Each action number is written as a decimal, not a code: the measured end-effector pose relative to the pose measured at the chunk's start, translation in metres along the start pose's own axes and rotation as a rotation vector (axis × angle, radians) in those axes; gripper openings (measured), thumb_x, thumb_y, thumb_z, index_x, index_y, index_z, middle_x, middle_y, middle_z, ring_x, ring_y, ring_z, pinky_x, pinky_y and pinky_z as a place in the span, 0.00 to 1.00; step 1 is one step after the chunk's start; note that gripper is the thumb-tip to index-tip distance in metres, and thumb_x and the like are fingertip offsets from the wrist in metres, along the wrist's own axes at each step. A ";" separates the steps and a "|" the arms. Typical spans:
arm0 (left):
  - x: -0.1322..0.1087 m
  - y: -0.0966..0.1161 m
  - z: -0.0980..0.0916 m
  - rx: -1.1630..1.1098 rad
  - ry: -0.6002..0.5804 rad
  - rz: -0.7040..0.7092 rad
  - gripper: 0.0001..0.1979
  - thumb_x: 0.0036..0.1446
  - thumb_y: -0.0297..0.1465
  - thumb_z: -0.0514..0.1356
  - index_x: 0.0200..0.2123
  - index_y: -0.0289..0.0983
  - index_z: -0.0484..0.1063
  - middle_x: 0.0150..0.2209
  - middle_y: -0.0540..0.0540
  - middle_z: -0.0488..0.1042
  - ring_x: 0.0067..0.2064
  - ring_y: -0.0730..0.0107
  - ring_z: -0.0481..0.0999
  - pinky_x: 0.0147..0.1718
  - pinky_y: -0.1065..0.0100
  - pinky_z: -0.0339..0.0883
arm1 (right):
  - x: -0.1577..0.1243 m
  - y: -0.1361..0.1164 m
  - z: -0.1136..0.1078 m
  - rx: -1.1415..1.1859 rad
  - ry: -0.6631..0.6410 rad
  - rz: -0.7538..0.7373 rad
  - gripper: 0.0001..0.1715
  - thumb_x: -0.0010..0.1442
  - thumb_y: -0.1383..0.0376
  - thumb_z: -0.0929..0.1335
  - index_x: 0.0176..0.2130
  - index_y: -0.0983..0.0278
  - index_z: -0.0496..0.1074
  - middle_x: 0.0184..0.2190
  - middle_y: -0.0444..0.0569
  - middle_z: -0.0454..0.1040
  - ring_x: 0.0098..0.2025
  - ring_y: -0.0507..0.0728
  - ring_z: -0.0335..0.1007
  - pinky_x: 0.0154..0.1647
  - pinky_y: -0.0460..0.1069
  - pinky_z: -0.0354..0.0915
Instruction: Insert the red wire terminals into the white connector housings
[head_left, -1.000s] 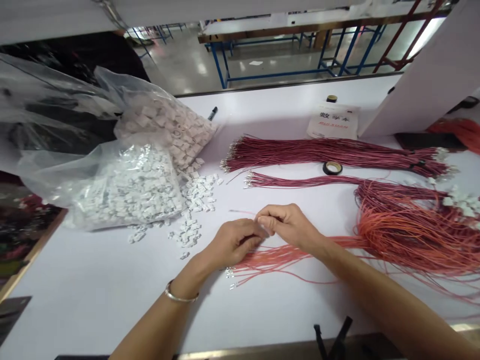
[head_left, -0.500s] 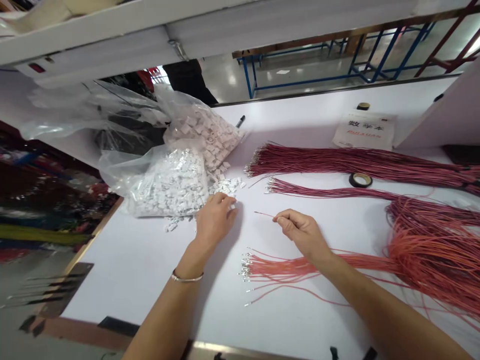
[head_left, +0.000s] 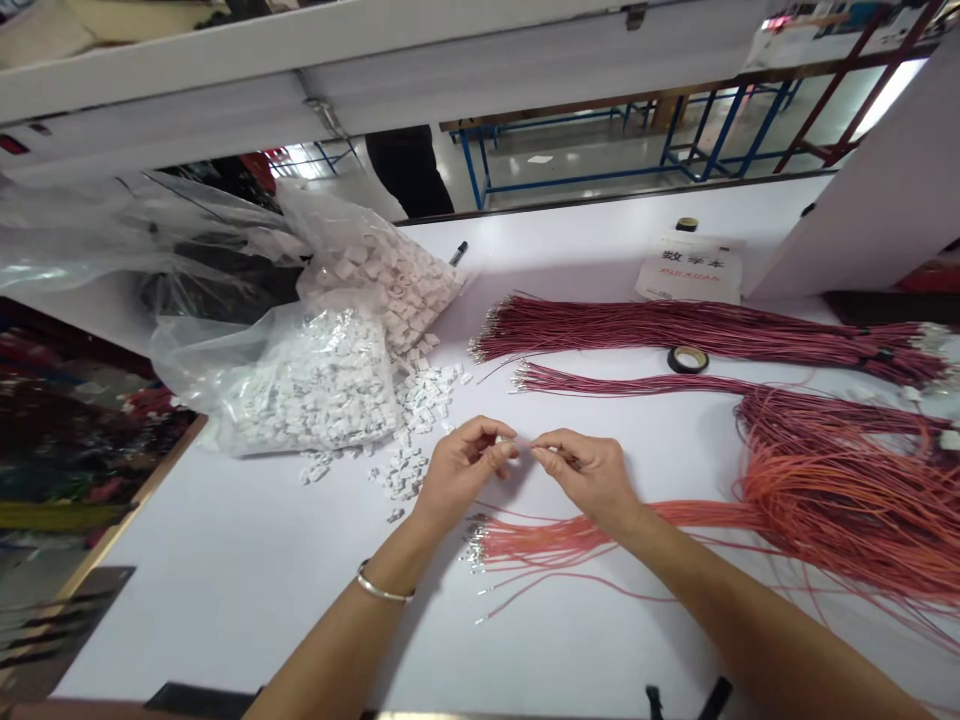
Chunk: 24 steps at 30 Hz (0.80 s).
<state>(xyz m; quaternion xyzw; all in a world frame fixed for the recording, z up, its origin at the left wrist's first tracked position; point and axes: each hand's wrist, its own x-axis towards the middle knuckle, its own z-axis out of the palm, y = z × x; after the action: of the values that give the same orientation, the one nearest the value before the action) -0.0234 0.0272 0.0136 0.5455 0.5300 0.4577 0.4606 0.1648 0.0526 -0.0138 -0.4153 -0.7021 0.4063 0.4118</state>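
Observation:
My left hand [head_left: 461, 470] pinches a small white connector [head_left: 507, 443] between thumb and fingertips. My right hand [head_left: 589, 475] faces it, fingers pinched on the end of a thin red wire, its tip almost touching the connector. Both hands hover over the white table [head_left: 225, 560], just above a fanned bundle of orange-red wires [head_left: 555, 535] with metal terminals at their left ends. Loose white connectors [head_left: 409, 465] lie scattered to the left of my left hand.
Two clear plastic bags of white connectors [head_left: 315, 385] sit at the left. Dark red wire bundles [head_left: 675, 325] lie across the back, with a tape roll [head_left: 687, 359], a booklet [head_left: 690, 268] and a marker [head_left: 457, 253]. A heap of orange wires [head_left: 847, 500] fills the right.
My left hand came back from the loose connectors with one pinched in it and met the right hand, which holds the wire end. The view shifted slightly.

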 end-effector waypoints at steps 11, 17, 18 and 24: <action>-0.004 -0.001 0.004 0.233 0.009 0.239 0.07 0.60 0.34 0.62 0.33 0.38 0.76 0.34 0.45 0.72 0.32 0.70 0.72 0.30 0.69 0.68 | -0.001 -0.006 0.002 -0.484 0.154 -0.394 0.11 0.65 0.62 0.66 0.39 0.62 0.78 0.29 0.48 0.79 0.31 0.53 0.70 0.39 0.51 0.55; -0.006 -0.006 0.011 0.066 0.004 0.099 0.09 0.57 0.34 0.65 0.40 0.37 0.75 0.36 0.46 0.73 0.32 0.70 0.74 0.30 0.69 0.70 | 0.001 -0.001 0.000 -0.411 0.087 -0.374 0.14 0.68 0.64 0.64 0.32 0.64 0.75 0.26 0.45 0.77 0.28 0.51 0.68 0.38 0.51 0.54; -0.006 -0.006 0.011 -0.023 0.017 0.032 0.13 0.55 0.34 0.67 0.43 0.38 0.74 0.35 0.47 0.73 0.31 0.71 0.74 0.30 0.69 0.71 | 0.001 0.000 -0.001 -0.388 0.079 -0.343 0.13 0.67 0.64 0.64 0.33 0.63 0.75 0.26 0.45 0.77 0.28 0.51 0.68 0.38 0.50 0.54; -0.004 -0.008 0.010 -0.294 0.009 -0.188 0.12 0.50 0.33 0.71 0.36 0.34 0.76 0.25 0.49 0.77 0.29 0.70 0.77 0.34 0.69 0.70 | 0.003 -0.002 -0.003 -0.319 0.133 -0.314 0.07 0.64 0.67 0.67 0.33 0.62 0.74 0.24 0.43 0.75 0.26 0.51 0.66 0.37 0.50 0.56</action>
<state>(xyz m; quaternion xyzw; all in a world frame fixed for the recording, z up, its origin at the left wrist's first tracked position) -0.0147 0.0235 0.0037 0.4184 0.5079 0.4876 0.5737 0.1656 0.0555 -0.0099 -0.3868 -0.7848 0.1929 0.4442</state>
